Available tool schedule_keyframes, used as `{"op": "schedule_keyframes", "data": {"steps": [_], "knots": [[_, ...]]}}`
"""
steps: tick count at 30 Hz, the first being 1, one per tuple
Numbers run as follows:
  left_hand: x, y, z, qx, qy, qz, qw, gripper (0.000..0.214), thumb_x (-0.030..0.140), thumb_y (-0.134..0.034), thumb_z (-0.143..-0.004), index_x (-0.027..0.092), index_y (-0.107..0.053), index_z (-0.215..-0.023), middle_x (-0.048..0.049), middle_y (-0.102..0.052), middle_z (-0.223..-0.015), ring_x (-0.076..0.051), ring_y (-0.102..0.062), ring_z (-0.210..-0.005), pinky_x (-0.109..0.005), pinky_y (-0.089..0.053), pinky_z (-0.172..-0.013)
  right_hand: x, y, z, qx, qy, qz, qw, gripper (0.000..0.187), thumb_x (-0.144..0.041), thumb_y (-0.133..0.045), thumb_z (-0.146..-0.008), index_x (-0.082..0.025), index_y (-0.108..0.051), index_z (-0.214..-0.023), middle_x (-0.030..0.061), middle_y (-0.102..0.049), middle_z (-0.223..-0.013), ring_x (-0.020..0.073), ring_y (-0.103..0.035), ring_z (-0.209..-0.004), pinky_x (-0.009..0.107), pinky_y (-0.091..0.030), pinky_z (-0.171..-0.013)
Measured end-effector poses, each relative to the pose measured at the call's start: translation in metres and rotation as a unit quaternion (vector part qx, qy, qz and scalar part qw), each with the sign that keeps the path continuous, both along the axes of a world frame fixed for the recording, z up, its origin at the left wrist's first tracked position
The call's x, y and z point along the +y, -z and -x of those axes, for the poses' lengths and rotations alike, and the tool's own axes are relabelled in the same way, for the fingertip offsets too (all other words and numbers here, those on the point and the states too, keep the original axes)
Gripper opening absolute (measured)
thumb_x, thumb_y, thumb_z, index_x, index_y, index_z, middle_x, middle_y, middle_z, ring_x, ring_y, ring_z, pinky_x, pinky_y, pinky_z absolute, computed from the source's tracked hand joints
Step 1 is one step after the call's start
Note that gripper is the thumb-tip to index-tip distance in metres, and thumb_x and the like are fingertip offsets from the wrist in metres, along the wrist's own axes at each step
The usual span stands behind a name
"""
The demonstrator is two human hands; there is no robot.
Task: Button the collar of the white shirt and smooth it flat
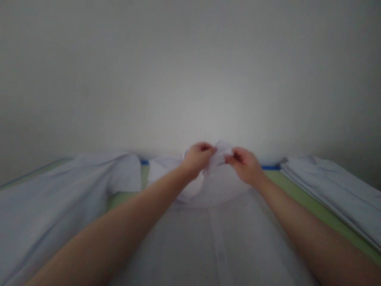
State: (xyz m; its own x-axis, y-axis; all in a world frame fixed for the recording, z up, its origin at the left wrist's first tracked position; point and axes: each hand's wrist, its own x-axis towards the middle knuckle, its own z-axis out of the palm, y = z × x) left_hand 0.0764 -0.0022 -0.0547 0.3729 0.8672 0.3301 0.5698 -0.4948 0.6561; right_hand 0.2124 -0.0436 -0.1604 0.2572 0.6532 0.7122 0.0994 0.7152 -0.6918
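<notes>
A white shirt (193,230) lies spread out in front of me, its buttoned front strip running down the middle. At its far end my left hand (199,158) pinches the raised collar area between thumb and fingers. My right hand (242,163) grips the same raised cloth a short way to the right, also with closed fingers. Between the two hands the white fabric stands up a little off the surface. Blur hides the exact edge that each hand holds.
Another white garment (68,198) is laid out on the left. On the right sits a stack of folded white clothes (336,186). Beneath them is a green surface (297,194) with a blue edge (270,167), set against a grey wall (190,71).
</notes>
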Motion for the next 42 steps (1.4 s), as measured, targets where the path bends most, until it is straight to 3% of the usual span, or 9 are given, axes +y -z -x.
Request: {"op": "schedule_keyframes", "data": {"steps": [6, 10, 13, 18, 24, 29, 34, 42], "knots": [[0.002, -0.003, 0.002, 0.033, 0.023, -0.084, 0.996, 0.027, 0.042, -0.061, -0.073, 0.015, -0.060, -0.073, -0.0004, -0.055, -0.062, -0.009, -0.045, -0.054, -0.021, -0.033, -0.049, 0.007, 0.003, 0.000, -0.043, 0.109, 0.039, 0.992, 0.025, -0.037, -0.053, -0.082, -0.018, -0.052, -0.065, -0.0025, -0.048, -0.057, 0.0108, -0.044, -0.053, 0.023, -0.033, -0.049], [0.003, -0.004, 0.003, 0.073, 0.043, -0.128, 0.988, 0.030, 0.046, -0.059, -0.075, 0.016, -0.059, -0.075, 0.0001, -0.054, -0.063, -0.009, -0.045, -0.054, -0.020, -0.031, -0.048, 0.012, 0.005, -0.004, -0.033, 0.238, -0.049, 0.969, 0.020, -0.032, -0.060, -0.075, -0.018, -0.053, -0.063, 0.0046, -0.056, -0.079, 0.0177, -0.053, -0.079, 0.031, -0.041, -0.073], [0.002, -0.005, 0.003, 0.097, 0.048, -0.148, 0.983, 0.031, 0.047, -0.059, -0.076, 0.016, -0.059, -0.075, -0.0003, -0.056, -0.063, -0.009, -0.046, -0.054, -0.020, -0.032, -0.048, 0.011, 0.006, -0.006, -0.026, 0.278, -0.086, 0.956, 0.017, -0.031, -0.063, -0.073, -0.018, -0.055, -0.064, 0.0074, -0.059, -0.091, 0.0213, -0.052, -0.094, 0.036, -0.040, -0.084], [-0.009, -0.007, 0.001, 0.147, 0.066, -0.185, 0.969, 0.029, 0.045, -0.058, -0.078, 0.016, -0.062, -0.077, -0.0017, -0.060, -0.068, -0.010, -0.050, -0.058, -0.020, -0.036, -0.050, 0.004, 0.001, -0.003, -0.045, 0.230, -0.050, 0.971, 0.019, -0.031, -0.060, -0.077, -0.018, -0.057, -0.063, 0.0037, -0.061, -0.076, 0.0178, -0.055, -0.076, 0.031, -0.042, -0.073], [-0.026, -0.008, -0.002, 0.205, 0.137, -0.215, 0.945, 0.021, 0.038, -0.061, -0.078, 0.017, -0.064, -0.077, -0.0029, -0.064, -0.077, -0.010, -0.054, -0.064, -0.020, -0.042, -0.056, 0.000, -0.005, -0.006, -0.029, 0.139, -0.004, 0.990, 0.021, -0.032, -0.054, -0.081, -0.018, -0.063, -0.070, 0.0005, -0.061, -0.066, 0.0147, -0.054, -0.067, 0.025, -0.040, -0.064], [-0.021, -0.007, -0.001, 0.187, 0.130, -0.183, 0.956, 0.023, 0.039, -0.065, -0.075, 0.017, -0.065, -0.082, -0.0027, -0.066, -0.076, -0.010, -0.055, -0.061, -0.021, -0.044, -0.056, -0.002, -0.007, -0.009, -0.031, 0.065, -0.006, 0.997, 0.018, -0.030, -0.056, -0.080, -0.016, -0.065, -0.074, 0.0006, -0.063, -0.073, 0.0139, -0.056, -0.071, 0.023, -0.042, -0.066], [-0.014, -0.005, 0.001, 0.129, 0.127, -0.120, 0.976, 0.033, 0.035, -0.069, -0.071, 0.016, -0.067, -0.097, -0.0065, -0.069, -0.082, -0.013, -0.061, -0.069, -0.023, -0.048, -0.063, -0.002, -0.009, -0.007, -0.034, 0.077, 0.008, 0.996, 0.014, -0.029, -0.059, -0.078, -0.018, -0.067, -0.078, 0.0008, -0.065, -0.075, 0.0146, -0.057, -0.072, 0.024, -0.042, -0.066], [-0.012, -0.002, 0.000, 0.103, 0.129, -0.029, 0.986, 0.025, 0.033, -0.063, -0.075, 0.016, -0.071, -0.091, -0.0078, -0.070, -0.089, -0.016, -0.062, -0.075, -0.023, -0.048, -0.062, -0.003, -0.008, 0.000, -0.024, 0.152, 0.021, 0.988, 0.018, -0.034, -0.062, -0.076, -0.019, -0.071, -0.079, 0.0006, -0.064, -0.070, 0.0149, -0.055, -0.067, 0.024, -0.040, -0.061]]}}
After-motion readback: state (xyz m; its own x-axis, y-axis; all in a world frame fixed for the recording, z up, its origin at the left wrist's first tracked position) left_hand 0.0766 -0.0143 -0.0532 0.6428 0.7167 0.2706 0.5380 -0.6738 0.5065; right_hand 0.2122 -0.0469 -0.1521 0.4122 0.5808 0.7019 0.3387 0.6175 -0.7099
